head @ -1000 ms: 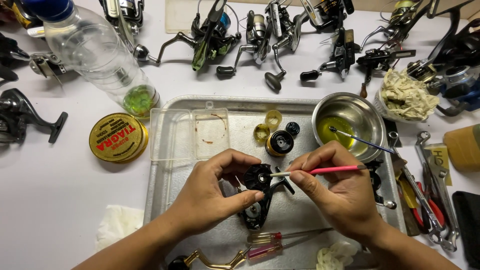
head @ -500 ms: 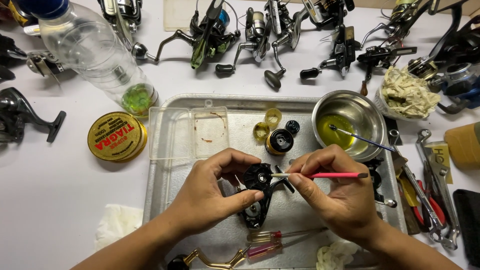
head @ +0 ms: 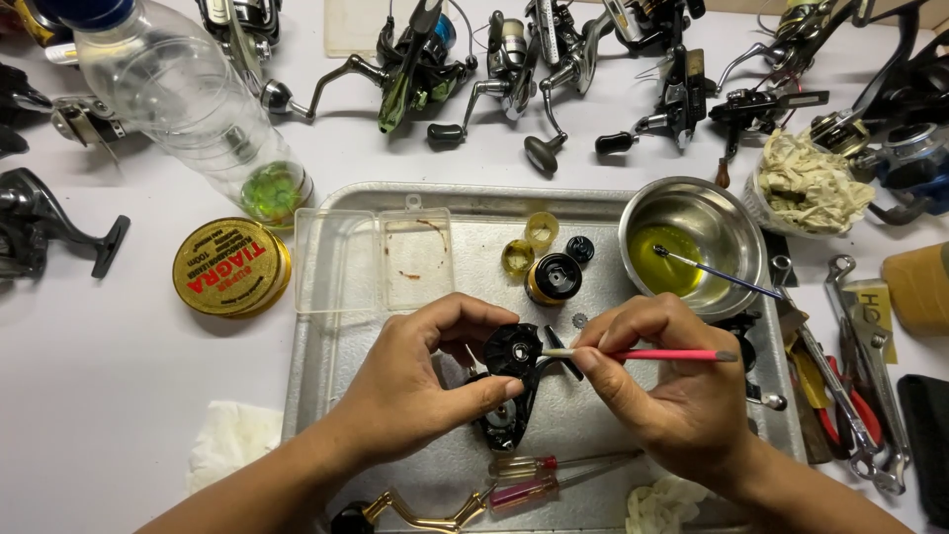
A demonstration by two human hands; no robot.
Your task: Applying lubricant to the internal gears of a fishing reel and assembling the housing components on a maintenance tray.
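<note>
- Two hands over metal tray (head: 326, 396): left hand (head: 415, 396) closed around black reel body (head: 514, 381).
- Right hand (head: 672, 396) pinching pink-handled brush (head: 652, 354), tip at reel's hub.
- Apparently greasing or cleaning step; next calls for steady, light strokes.

A bowl (head: 736, 213) stands on the tray (head: 326, 386), bottle (head: 188, 109) behind it.

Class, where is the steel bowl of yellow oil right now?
The steel bowl sits on the metal tray's far right corner, beyond the right hand.
</note>
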